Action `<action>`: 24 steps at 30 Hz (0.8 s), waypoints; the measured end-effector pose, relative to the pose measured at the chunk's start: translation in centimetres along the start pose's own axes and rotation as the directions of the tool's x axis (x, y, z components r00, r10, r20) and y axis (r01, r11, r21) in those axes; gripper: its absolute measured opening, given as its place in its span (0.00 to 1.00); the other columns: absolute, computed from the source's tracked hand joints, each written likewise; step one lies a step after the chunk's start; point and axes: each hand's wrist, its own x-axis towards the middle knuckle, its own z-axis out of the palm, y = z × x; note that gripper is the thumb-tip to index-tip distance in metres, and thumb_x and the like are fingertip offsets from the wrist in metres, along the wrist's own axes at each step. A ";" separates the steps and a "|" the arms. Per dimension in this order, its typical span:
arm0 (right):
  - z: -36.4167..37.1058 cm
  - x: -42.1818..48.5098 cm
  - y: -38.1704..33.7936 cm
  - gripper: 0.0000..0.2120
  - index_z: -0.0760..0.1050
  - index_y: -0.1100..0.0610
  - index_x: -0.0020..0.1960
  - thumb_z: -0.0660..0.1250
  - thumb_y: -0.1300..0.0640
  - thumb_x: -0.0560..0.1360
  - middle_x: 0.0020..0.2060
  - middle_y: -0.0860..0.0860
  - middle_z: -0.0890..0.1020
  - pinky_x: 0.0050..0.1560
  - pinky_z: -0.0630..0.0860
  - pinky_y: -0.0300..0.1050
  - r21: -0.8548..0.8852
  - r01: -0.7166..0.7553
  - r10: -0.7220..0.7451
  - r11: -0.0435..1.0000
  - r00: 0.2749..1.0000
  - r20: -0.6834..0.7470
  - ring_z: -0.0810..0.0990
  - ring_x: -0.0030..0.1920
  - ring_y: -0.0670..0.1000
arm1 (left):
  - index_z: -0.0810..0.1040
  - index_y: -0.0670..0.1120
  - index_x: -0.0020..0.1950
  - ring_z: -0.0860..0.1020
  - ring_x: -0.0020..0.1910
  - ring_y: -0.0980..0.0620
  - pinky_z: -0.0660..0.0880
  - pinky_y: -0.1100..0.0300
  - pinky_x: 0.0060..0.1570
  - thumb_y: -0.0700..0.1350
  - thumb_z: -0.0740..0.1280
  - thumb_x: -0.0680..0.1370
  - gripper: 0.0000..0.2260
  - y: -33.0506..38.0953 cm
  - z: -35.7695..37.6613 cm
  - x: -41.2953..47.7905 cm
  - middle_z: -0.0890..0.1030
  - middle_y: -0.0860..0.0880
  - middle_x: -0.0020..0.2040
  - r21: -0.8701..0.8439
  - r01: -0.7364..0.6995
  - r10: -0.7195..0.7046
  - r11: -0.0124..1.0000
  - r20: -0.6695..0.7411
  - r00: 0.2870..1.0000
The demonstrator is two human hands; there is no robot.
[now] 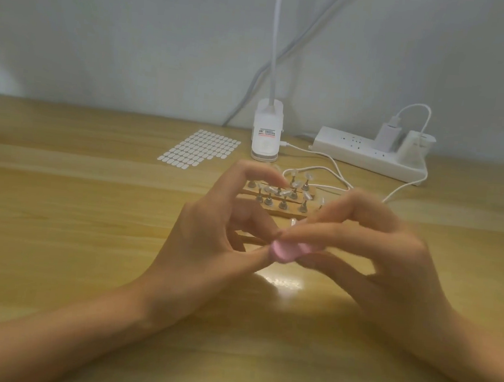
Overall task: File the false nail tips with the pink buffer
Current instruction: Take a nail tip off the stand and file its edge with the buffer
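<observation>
Nearest, two bare forearms come in over the pale wooden bench (58, 234) and the hands meet at its middle. The right hand (396, 264) grips the small rounded pink buffer (285, 253), its forefinger laid along the top and its thumb underneath. The buffer's long axis runs roughly left to right across the view, with its free end pointing at the left hand (207, 238).

That hand's thumb and middle finger curl in to touch that end. Whether they pinch a nail tip there I cannot tell, since blur and the fingers hide the spot. A small clear piece (293, 223) shows just above the right forefinger, and it cannot be made out either.

Just beyond the hands stands a light wooden block (276, 212) carrying clear false nail tips (297, 184) on little metal stands. The left forefinger arches over its near rows, so I judge the left hand better placed to reach the next tip.

Farther back lie a loose white cable (322, 169), a sheet of white oval stickers (199, 148), a white clip-lamp base (266, 131) and a white power strip (366, 155) along the wall.
</observation>
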 end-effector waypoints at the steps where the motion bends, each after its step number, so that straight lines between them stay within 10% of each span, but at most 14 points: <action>1: 0.0 0.1 0.0 0.11 0.81 0.51 0.57 0.74 0.56 0.75 0.45 0.52 0.79 0.45 0.78 0.48 -0.008 0.003 -0.003 1.000 1.000 0.002 0.82 0.46 0.51 | 0.72 0.56 0.62 0.84 0.37 0.55 0.73 0.65 0.31 0.49 0.77 0.72 0.22 0.0 0.0 0.0 0.85 0.52 0.38 0.009 0.000 0.000 1.000 -0.003 1.000; 24: -0.1 -0.2 0.4 0.11 0.80 0.50 0.58 0.70 0.56 0.76 0.46 0.53 0.79 0.48 0.78 0.46 -0.030 0.007 -0.007 1.000 1.000 -0.014 0.81 0.47 0.49 | 0.70 0.57 0.69 0.86 0.40 0.51 0.79 0.60 0.30 0.48 0.75 0.74 0.26 -0.1 -0.1 -0.3 0.87 0.53 0.42 0.000 -0.023 0.023 1.000 0.027 0.999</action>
